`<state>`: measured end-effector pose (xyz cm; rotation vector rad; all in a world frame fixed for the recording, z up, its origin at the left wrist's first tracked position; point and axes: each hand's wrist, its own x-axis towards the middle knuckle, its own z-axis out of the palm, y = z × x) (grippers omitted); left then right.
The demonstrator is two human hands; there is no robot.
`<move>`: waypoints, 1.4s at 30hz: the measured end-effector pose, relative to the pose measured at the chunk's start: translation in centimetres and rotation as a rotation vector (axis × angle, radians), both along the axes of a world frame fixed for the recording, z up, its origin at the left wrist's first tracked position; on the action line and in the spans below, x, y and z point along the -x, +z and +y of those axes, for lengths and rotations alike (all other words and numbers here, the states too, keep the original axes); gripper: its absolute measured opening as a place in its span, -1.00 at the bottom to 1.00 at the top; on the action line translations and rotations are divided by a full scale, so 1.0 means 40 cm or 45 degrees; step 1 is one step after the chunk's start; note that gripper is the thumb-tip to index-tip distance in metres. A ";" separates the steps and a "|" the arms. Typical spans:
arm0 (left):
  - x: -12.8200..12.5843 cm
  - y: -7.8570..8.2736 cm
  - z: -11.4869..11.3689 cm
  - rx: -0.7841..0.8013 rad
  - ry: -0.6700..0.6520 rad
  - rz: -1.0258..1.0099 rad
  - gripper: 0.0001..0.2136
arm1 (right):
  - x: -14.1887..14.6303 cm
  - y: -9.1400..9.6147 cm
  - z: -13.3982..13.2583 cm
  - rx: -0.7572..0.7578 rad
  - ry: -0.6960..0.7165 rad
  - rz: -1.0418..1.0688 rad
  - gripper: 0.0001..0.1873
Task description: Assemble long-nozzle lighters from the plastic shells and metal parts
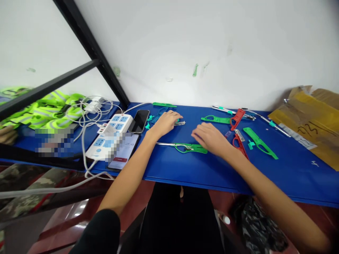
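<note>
Blue bench (164,169) under a white wall, plastic tool parts spread within reach. Left hand (165,123) covers teal pieces (158,114) (grip hidden, cannot tell). Right hand (209,139), fingers loosely apart, rests flat beside the green-handled tool (192,149), holding nothing.

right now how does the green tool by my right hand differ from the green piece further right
The green tool has a metal shaft pointing left; the green piece shows bare plastic. The tool lies crosswise beside the right hand; the piece lies diagonally, apart from it. Both rest on the blue table.
</note>
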<state>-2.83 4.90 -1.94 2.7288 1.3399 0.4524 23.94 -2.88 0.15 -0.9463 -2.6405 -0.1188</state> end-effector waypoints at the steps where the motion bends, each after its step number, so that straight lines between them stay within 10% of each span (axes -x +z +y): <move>1: 0.003 -0.008 0.001 0.002 -0.001 -0.016 -0.60 | -0.001 0.006 0.027 -0.004 -0.003 0.019 -0.67; 12: -0.002 -0.048 0.039 0.026 0.108 -0.270 -0.78 | -0.001 -0.035 0.007 0.413 0.157 0.250 -0.79; 19: 0.024 0.041 0.018 -0.013 0.094 -0.481 -0.64 | -0.042 -0.013 0.030 0.883 0.095 0.709 -0.67; 24: 0.011 0.113 -0.097 0.163 -0.143 -0.716 -0.82 | -0.029 -0.014 0.019 0.925 0.161 0.648 -0.51; 29: -0.008 0.090 -0.242 0.458 -0.356 -0.653 -0.82 | -0.017 -0.028 0.011 0.967 0.206 0.520 -0.28; 42: 0.008 -0.021 -0.384 -0.032 -0.147 -0.740 -0.90 | -0.012 -0.033 0.007 1.016 0.226 0.463 -0.51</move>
